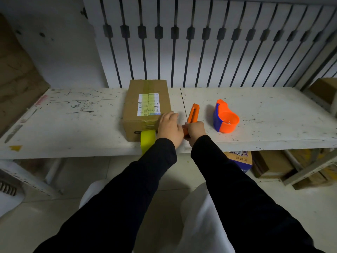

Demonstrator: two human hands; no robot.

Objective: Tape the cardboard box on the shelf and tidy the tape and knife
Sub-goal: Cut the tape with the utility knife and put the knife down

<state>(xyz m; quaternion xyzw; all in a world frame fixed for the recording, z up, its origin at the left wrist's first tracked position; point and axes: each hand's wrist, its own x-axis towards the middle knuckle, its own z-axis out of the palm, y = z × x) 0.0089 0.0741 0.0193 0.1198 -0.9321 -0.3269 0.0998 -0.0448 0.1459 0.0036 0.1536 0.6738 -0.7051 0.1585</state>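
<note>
Two black-sleeved arms reach from the viewer. Left hand (169, 126), fingers loosely curled, presses the near right corner of the cardboard box (146, 108); whether it grips the yellow tape roll (147, 142) hanging at the box's front cannot be told. Right hand (196, 131) is closed around the orange knife (192, 115), a slim plastic bar. Farther right, well apart, stands a rounded orange-and-blue tape dispenser (225, 118). All rest on a scuffed, ink-marked white shelf (273, 114); behind, a white slatted panel (200, 42).
</note>
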